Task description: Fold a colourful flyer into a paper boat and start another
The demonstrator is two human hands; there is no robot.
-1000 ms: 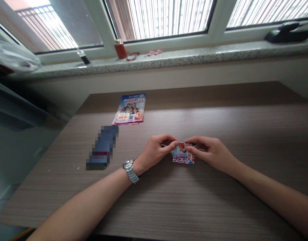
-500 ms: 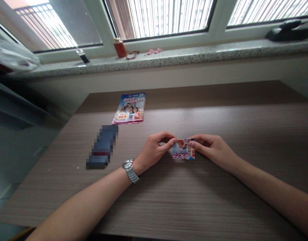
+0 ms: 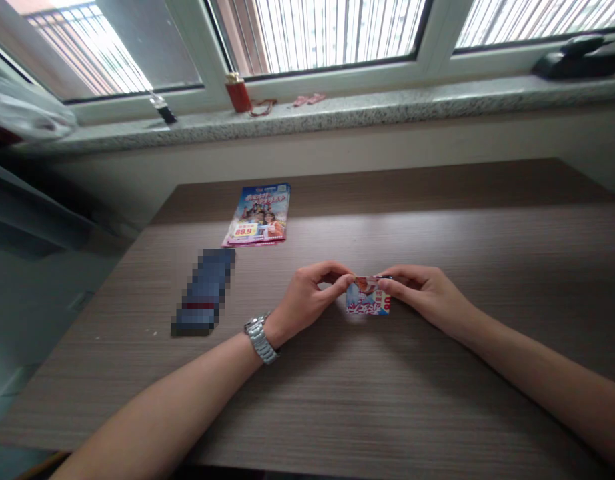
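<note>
A small piece of folded, colourfully printed paper [image 3: 367,298] is held between my two hands above the middle of the table. My left hand [image 3: 315,297], with a metal watch [image 3: 261,339] at the wrist, pinches its upper left corner between thumb and fingers. At the upper right, my right hand [image 3: 422,288] grips the paper the same way. Part of the paper's top edge is covered by the thumbs. Farther off to the left lies a stack of similar printed flyers [image 3: 262,213].
A dark blue pixelated object [image 3: 205,290] lies on the wood-grain table [image 3: 307,413], left of my hands. On the stone windowsill [image 3: 387,113] are a red lighter-like object [image 3: 238,93], a small clear-and-black item [image 3: 163,109], pink pieces [image 3: 309,99] and a black device [image 3: 577,60].
Both hands keep their pinch on the paper. Its lower edge has risen very slightly, and the paper's tilt looks a little different.
</note>
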